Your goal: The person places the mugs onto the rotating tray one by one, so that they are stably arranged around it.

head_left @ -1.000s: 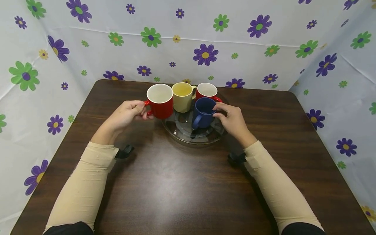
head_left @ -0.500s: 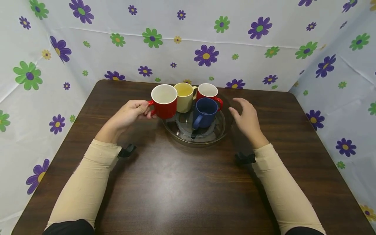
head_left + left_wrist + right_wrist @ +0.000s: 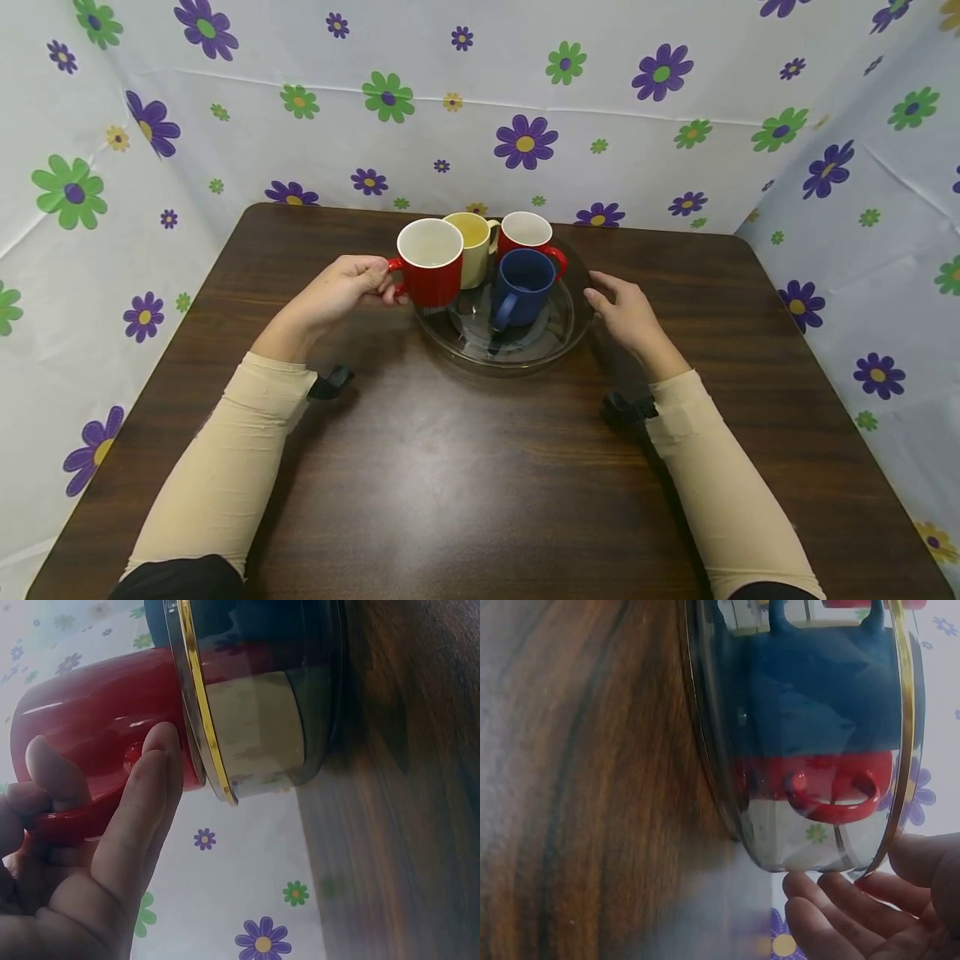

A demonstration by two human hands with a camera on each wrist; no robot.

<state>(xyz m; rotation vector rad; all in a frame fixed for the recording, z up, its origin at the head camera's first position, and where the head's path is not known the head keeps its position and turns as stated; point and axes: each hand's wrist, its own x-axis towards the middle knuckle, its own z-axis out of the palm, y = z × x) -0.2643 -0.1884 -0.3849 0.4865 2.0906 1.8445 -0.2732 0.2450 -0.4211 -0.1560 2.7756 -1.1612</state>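
My left hand (image 3: 337, 287) grips a red mug (image 3: 431, 283) by its handle. The mug, white inside, is held upright over the left rim of a clear glass bowl (image 3: 510, 367). In the left wrist view, the mug (image 3: 97, 712) overlaps the bowl's gold-coloured rim (image 3: 201, 697). At the bowl's right side, my right hand (image 3: 630, 317) holds the rim; the right wrist view shows its thumb at the edge and fingers against the outer wall. Inside the bowl stand a blue mug (image 3: 521, 292), a cream mug (image 3: 476, 267) with yellow inside and another red mug (image 3: 508, 245).
The dark wooden table (image 3: 450, 492) extends toward me and to both sides. A flower-patterned white cloth (image 3: 450, 133) hangs behind it and at the sides. Black straps sit at both wrists.
My right hand has let go of the blue mug and moved right to the bowl's rim. The left hand has carried the red mug a little right, over the bowl's edge.
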